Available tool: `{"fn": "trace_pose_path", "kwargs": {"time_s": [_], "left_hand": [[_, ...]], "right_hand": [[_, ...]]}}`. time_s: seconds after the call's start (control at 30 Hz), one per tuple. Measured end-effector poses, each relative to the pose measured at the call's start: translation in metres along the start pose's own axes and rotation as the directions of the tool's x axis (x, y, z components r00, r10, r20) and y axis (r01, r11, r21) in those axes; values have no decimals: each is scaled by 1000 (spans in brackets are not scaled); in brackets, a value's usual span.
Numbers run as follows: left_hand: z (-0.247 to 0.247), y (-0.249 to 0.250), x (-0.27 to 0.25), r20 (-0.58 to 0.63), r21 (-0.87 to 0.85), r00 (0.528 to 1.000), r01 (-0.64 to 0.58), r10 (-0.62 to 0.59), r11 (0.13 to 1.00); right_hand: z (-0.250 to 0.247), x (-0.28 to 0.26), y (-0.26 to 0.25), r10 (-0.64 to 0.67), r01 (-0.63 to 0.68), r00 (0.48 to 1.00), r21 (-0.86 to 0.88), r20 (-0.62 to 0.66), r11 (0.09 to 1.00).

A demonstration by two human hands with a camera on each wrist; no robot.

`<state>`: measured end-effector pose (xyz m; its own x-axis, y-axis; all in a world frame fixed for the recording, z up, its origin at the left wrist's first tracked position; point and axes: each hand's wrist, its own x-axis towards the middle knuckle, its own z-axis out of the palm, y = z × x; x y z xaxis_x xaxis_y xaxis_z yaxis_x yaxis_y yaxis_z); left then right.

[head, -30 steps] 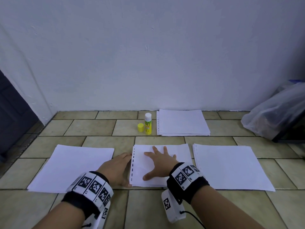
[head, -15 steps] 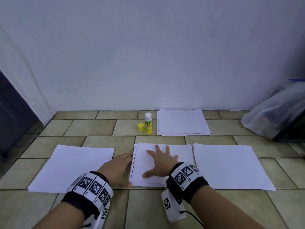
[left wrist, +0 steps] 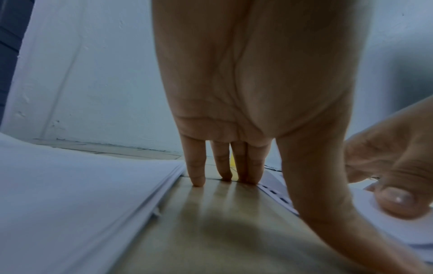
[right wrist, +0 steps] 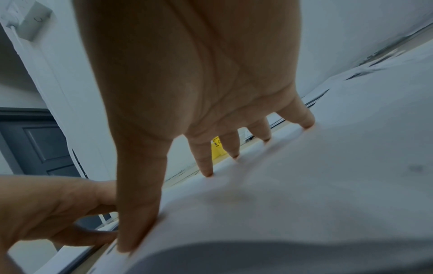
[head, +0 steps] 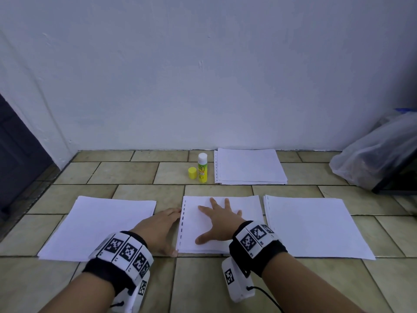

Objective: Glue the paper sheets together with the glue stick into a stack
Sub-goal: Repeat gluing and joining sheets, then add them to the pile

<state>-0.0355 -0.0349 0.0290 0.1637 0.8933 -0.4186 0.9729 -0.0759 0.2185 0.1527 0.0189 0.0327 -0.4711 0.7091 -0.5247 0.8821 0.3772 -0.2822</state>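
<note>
On the tiled floor (head: 126, 175), close in front of the person, three lots of white paper lie in a row. The right hand (head: 220, 222) lies flat on the middle stack (head: 246, 206), fingers straight and spread apart, thumb stretched out toward the near left corner; the right wrist view shows the fingertips (right wrist: 207, 171) pressing down on the top sheet. That stack has a row of punched holes along its left edge. The left hand (head: 158, 229) rests on the bare tile just beside this punched edge, between the middle stack and the left stack (head: 99, 227). Its fingers (left wrist: 196, 166) are straight and held close together, tips touching the floor, and its thumb runs along the near left corner of the middle stack; it grips nothing. The right stack (head: 316, 227) lies just beside the middle one, apart from both hands. Farther back, near the white wall (head: 203, 75), the glue stick (head: 202, 168) stands upright with its cap off, and the yellow cap (head: 192, 173) sits on the tile just left of it. A far stack (head: 250, 166) of paper lies just right of the glue stick. At the right edge a clear plastic bag (head: 374, 159) sits on the floor, and a dark door (head: 15, 154) shows at the left.
</note>
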Motion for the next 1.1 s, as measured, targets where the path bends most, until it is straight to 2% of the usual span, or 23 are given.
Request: {"fn": "trace_pose_path", "kwargs": {"time_s": [0.17, 1.1], "left_hand": [[-1, -4, 2, 34, 11, 999, 10, -10, 1000], [-1, -1, 1, 13, 12, 999, 47, -47, 999]], "right_hand": [[0, 0, -1, 3, -3, 1000, 5, 4, 1000], [3, -3, -1, -7, 7, 1000, -31, -10, 999]]}}
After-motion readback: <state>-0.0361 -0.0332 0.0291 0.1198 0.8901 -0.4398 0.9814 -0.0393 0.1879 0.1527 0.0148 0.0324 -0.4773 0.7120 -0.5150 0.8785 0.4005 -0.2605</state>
